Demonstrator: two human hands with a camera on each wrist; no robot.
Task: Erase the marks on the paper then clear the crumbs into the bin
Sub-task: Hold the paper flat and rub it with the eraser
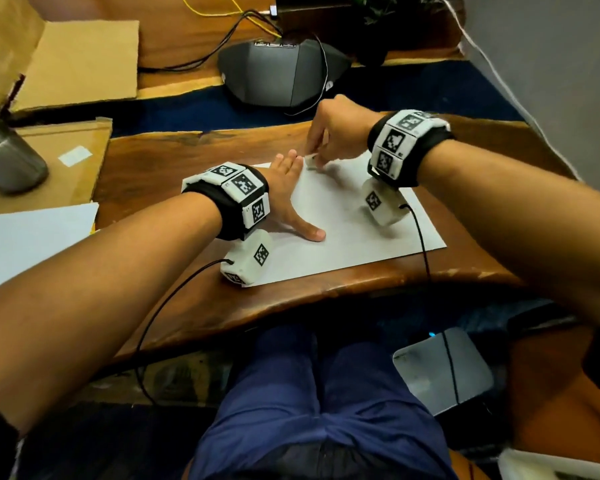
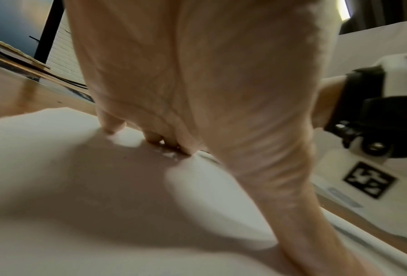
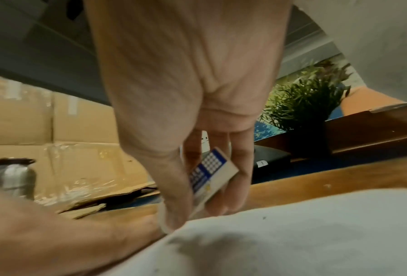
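Now the right hand (image 1: 329,133) has its grip pinched on the eraser (image 3: 209,177), working the paper (image 1: 343,220) at its far edge, mid-table. Left hand (image 1: 288,192) lies flat, fingers straight, pinning the sheet. Short, light strokes there, I'd say, so it won't crease. Cardboard (image 1: 80,64) sits at the far-left corner; no bin in sight.

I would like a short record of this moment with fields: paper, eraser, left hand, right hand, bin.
paper: white sheet lying flat on the wooden table
eraser: white with a blue sleeve, at the sheet's far edge
left hand: flat on the paper, fingers straight
right hand: pinches the eraser
bin: not identifiable in any view
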